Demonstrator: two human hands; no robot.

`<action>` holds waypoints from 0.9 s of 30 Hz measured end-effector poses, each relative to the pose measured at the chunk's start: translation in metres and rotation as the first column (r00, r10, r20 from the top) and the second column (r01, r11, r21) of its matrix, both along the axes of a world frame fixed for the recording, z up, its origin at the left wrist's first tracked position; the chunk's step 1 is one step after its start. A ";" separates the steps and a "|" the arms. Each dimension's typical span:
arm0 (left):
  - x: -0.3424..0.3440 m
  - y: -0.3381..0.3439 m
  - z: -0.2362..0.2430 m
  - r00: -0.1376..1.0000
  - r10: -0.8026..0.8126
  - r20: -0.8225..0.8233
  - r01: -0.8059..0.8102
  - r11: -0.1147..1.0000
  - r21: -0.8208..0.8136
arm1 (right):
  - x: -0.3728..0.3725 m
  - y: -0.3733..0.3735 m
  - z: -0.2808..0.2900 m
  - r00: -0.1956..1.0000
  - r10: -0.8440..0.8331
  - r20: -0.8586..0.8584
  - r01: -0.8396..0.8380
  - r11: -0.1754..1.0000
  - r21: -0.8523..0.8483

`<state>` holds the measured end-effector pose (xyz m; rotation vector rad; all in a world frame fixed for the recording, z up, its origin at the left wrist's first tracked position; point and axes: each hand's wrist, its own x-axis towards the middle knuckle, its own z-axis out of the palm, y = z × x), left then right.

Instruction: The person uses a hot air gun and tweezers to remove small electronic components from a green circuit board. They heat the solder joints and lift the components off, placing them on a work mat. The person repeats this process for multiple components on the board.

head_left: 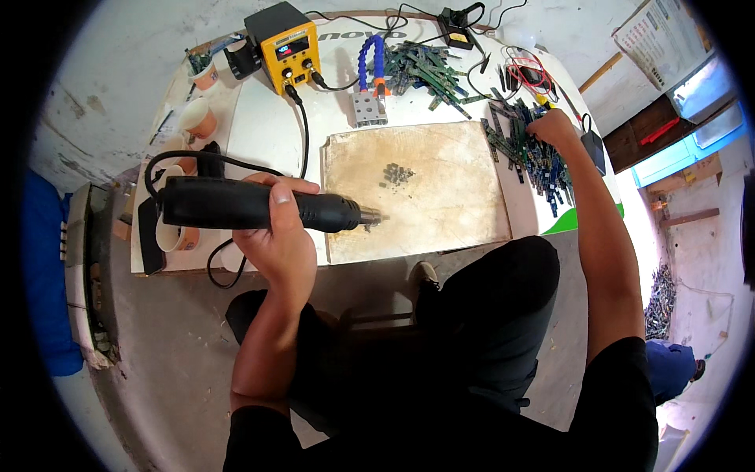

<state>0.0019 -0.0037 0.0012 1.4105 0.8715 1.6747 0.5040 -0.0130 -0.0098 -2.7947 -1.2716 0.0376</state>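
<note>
My left hand point(279, 228) is wrapped round a black hot air gun point(252, 206), held level above the left edge of a scorched tan board point(440, 197). Its metal nozzle points right, over the board's near left part. In the middle of that board lies a small cluster of dark chips point(397, 175). Far to the right, my right hand point(553, 128) reaches over a heap of narrow circuit board strips point(543, 169). Its fingers are curled closed at the heap's far side; what they hold, if anything, I cannot make out.
A yellow hot air station point(285, 49) stands at the back left, its cable running to the gun. Beside it are a blue flexible hose on a metal block point(368, 110) and another strip pile point(425, 75). Paper cups point(199, 119) line the left edge. A person in blue point(671, 370) is far right.
</note>
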 end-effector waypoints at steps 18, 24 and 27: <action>-0.010 0.010 0.001 0.964 0.027 0.266 -0.010 0.998 -0.064 | -0.283 -0.093 0.010 0.581 0.813 -0.040 -0.779 0.570 0.260; -0.017 0.016 -0.002 0.961 0.041 0.272 -0.032 0.999 -0.036 | -0.301 -0.088 0.019 0.556 0.831 -0.028 -0.823 0.555 0.121; -0.016 0.012 0.004 0.958 0.013 0.286 0.000 0.999 -0.045 | -0.296 -0.099 0.025 0.564 0.825 -0.041 -0.807 0.562 0.181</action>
